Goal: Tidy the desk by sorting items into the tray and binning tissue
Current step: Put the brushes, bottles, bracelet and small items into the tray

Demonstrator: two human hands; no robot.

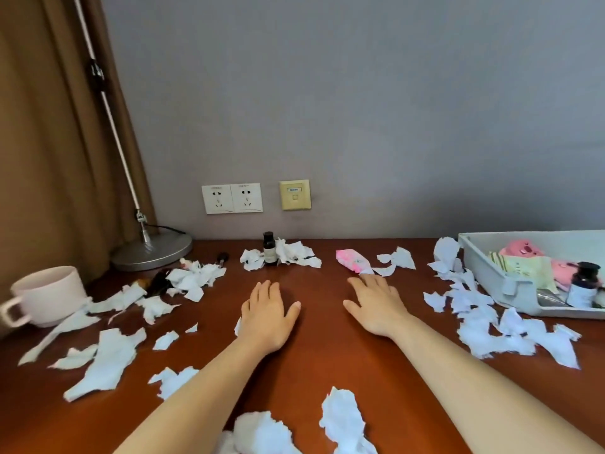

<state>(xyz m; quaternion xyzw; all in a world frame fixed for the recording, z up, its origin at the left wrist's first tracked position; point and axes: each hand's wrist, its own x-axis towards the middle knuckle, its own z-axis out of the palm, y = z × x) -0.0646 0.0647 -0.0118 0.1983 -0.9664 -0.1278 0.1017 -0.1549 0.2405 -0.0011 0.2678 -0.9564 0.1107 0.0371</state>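
My left hand (266, 314) and my right hand (378, 304) lie flat, palms down, on the brown desk (314, 352), holding nothing. Torn white tissue scraps (108, 358) are strewn all over the desk, with more tissue scraps (491, 329) on the right. A small dark bottle (269, 248) stands at the back among tissue. A pink packet (352, 261) lies just beyond my right hand. The grey tray (481, 257) at the right holds pink items, a yellowish packet and another dark bottle (582, 283).
A pale pink mug (49, 294) stands at the left. A desk lamp's round metal base (152, 253) sits at the back left by a curtain. Small dark items (160, 283) lie among tissue near it. Wall sockets (231, 198) are above the desk.
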